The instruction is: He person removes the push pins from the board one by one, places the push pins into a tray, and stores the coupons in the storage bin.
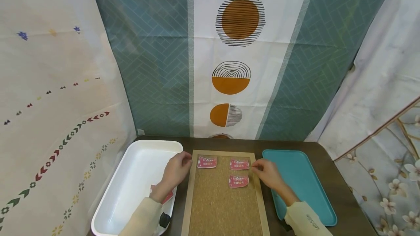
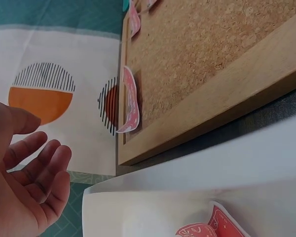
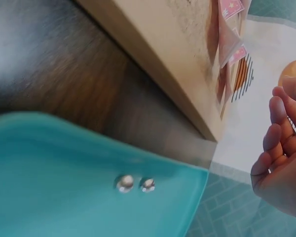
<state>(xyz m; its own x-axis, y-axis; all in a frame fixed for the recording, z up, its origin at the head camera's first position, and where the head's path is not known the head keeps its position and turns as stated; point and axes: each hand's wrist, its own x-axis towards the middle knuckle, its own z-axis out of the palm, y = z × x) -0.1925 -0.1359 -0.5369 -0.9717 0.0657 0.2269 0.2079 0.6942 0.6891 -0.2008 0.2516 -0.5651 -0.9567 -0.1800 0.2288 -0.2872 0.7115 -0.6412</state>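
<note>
My left hand (image 1: pixel 177 168) hovers by the upper left corner of the framed corkboard (image 1: pixel 213 210), fingers loosely bent. The left wrist view shows nothing between its fingers (image 2: pixel 56 158). My right hand (image 1: pixel 267 172) is at the board's right edge, thumb and index tips close together; no object shows there in the right wrist view. Three pink paper coupons lie on the cork: one at upper left (image 1: pixel 207 162), one at upper right (image 1: pixel 239 164), another below that (image 1: pixel 238 181). Their edges curl up in the left wrist view.
A white tray (image 1: pixel 111 196) stands left of the board, with red coupons (image 2: pixel 227 222) inside, partly hidden by the left forearm in the head view. On the right, a teal tray (image 1: pixel 305 181) holds two small silvery round pieces (image 3: pixel 125 183). A patterned curtain (image 1: pixel 157 65) hangs behind the table.
</note>
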